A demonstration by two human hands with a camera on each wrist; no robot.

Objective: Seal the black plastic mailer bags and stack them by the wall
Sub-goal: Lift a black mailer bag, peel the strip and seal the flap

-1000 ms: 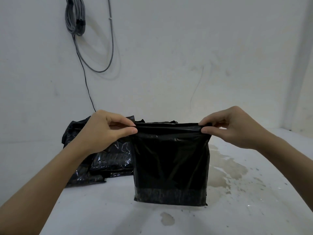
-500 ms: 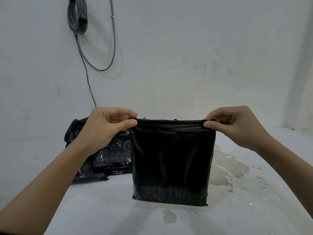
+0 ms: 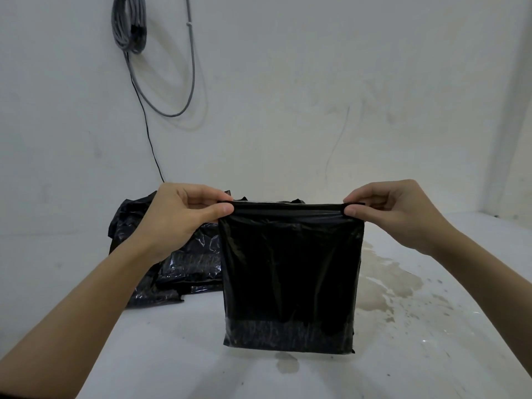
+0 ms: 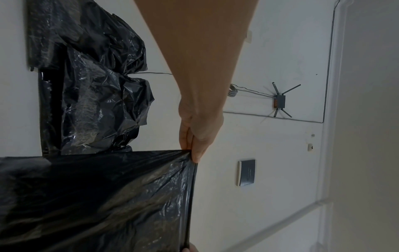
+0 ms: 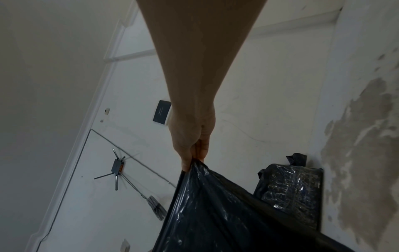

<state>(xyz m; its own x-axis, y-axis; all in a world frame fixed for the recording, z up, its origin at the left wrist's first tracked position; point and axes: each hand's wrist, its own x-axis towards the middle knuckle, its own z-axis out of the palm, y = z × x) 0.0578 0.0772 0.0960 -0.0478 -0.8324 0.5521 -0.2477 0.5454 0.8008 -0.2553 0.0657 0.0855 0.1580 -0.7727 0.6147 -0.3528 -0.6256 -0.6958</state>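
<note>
Grey cable coil (image 3: 129, 24) hangs on the wall — router (image 4: 279, 101) mounted higher.

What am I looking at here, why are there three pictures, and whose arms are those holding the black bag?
No machine here: a person wears three cameras. The wide picture comes from their head; the other two look along each wrist. The left hand and right hand each pinch a top corner of a black mailer bag, holding it upright over a stained white surface. Behind it, against the wall, lies a pile of black bags. Grey cable hangs coiled on the wall.
</note>
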